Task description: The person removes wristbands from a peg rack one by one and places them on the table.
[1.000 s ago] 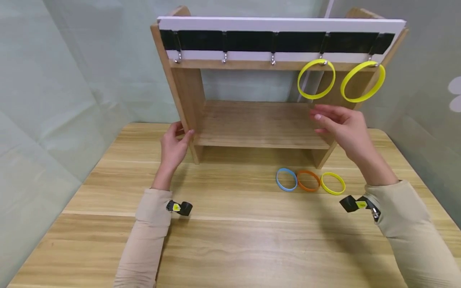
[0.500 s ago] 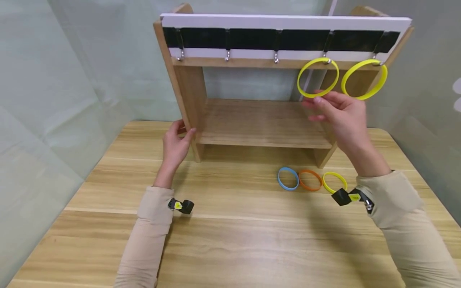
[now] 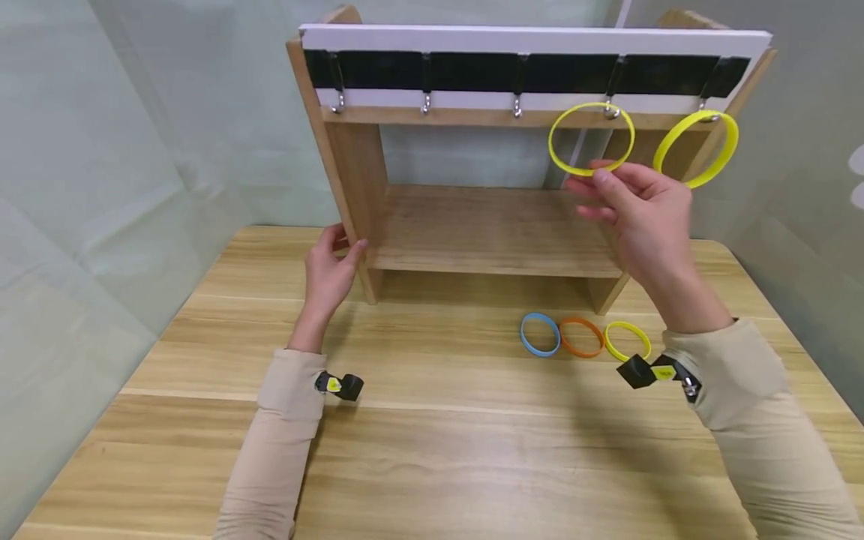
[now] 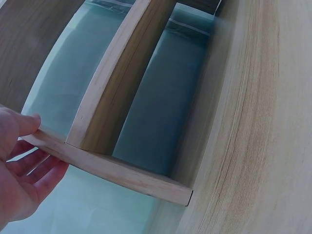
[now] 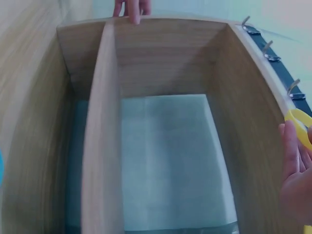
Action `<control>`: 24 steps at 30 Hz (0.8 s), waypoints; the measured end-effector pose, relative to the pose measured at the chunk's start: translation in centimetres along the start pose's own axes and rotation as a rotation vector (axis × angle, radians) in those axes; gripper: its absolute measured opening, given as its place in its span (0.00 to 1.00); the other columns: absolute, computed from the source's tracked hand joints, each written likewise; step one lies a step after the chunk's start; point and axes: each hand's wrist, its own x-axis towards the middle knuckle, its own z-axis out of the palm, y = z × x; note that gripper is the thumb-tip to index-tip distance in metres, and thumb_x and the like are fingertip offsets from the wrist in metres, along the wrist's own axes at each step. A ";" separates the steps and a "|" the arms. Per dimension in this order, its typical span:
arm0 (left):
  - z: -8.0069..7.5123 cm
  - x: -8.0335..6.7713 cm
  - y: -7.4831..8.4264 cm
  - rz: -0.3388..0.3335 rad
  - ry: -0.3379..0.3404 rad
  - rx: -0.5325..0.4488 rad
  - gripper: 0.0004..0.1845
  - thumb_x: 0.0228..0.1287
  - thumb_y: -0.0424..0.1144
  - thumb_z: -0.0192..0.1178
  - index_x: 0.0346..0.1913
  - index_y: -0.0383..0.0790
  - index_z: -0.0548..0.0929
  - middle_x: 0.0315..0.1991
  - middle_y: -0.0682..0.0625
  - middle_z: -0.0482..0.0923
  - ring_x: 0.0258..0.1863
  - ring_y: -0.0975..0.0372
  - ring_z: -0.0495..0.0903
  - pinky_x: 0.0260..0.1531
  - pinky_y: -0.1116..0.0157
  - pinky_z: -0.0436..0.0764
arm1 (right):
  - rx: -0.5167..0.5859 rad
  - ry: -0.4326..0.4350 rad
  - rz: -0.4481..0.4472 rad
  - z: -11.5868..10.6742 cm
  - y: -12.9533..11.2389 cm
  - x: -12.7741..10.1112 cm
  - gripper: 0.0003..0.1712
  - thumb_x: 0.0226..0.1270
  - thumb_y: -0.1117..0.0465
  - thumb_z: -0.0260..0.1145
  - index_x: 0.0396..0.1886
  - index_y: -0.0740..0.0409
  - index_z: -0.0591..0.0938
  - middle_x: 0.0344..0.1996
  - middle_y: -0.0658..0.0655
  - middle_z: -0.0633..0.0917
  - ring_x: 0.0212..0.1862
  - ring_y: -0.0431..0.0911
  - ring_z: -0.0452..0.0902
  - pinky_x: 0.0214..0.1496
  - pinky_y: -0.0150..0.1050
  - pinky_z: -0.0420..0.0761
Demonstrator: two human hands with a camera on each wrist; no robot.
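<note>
A wooden shelf rack [image 3: 486, 232] stands at the back of the table, with a row of metal hooks [image 3: 517, 109] under its black-and-white top strip. My left hand [image 3: 331, 266] holds the rack's left upright [image 4: 112, 87]. Fingertips of my right hand [image 3: 641, 217] pinch the bottom of a yellow ring [image 3: 590, 139] that hangs at the fourth hook and is tilted up. Another yellow ring [image 3: 698, 150] hangs on the rightmost hook. Part of the pinched yellow ring [image 5: 301, 126] shows beside my right fingers [image 5: 292, 165] in the right wrist view.
Blue [image 3: 540, 334], orange [image 3: 580, 337] and yellow [image 3: 626, 341] rings lie in a row on the wooden table [image 3: 439, 442] in front of the rack's right foot. Three hooks on the left carry nothing. Pale green curtains enclose the sides.
My right hand rose from in front of the lower shelf to the hanging yellow ring and pinched its bottom, tilting it up and left. The left hand stayed on the upright.
</note>
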 end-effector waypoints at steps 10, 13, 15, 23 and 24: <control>0.1 0.1 0.1 0.000 0.007 -0.002 0.20 0.60 0.36 0.58 0.53 0.30 0.72 0.48 0.39 0.74 0.45 0.54 0.75 0.41 0.59 0.78 | 0.001 -0.003 -0.064 0.8 -2.4 0.4 0.15 0.51 0.71 0.68 0.37 0.78 0.79 0.35 0.68 0.80 0.37 0.55 0.81 0.34 0.43 0.78; 0.1 0.1 0.0 -0.004 0.007 0.001 0.20 0.61 0.36 0.58 0.53 0.30 0.71 0.48 0.39 0.74 0.46 0.54 0.75 0.41 0.59 0.78 | 0.002 -0.022 -0.070 0.8 -2.5 0.2 0.13 0.51 0.72 0.67 0.36 0.79 0.79 0.35 0.68 0.80 0.37 0.55 0.81 0.35 0.44 0.78; 0.1 0.1 0.0 -0.007 0.005 0.003 0.20 0.61 0.36 0.58 0.53 0.30 0.71 0.49 0.39 0.74 0.46 0.54 0.75 0.41 0.59 0.78 | -0.021 -0.041 -0.070 0.7 -2.4 0.0 0.12 0.52 0.72 0.66 0.35 0.79 0.79 0.36 0.68 0.79 0.37 0.55 0.81 0.35 0.44 0.78; 0.2 0.1 -0.1 -0.007 0.004 -0.001 0.20 0.60 0.35 0.58 0.53 0.30 0.71 0.49 0.39 0.74 0.46 0.53 0.75 0.41 0.59 0.78 | -0.252 -0.164 -0.039 0.0 -2.1 -1.3 0.14 0.57 0.68 0.64 0.41 0.73 0.80 0.37 0.63 0.82 0.38 0.49 0.81 0.36 0.39 0.79; 0.2 0.1 -0.1 -0.005 0.005 -0.001 0.20 0.60 0.35 0.58 0.53 0.30 0.71 0.49 0.39 0.74 0.46 0.53 0.75 0.41 0.58 0.78 | -0.274 -0.175 -0.040 -0.1 -2.0 -1.5 0.14 0.57 0.68 0.64 0.42 0.73 0.80 0.38 0.62 0.82 0.38 0.49 0.81 0.36 0.39 0.79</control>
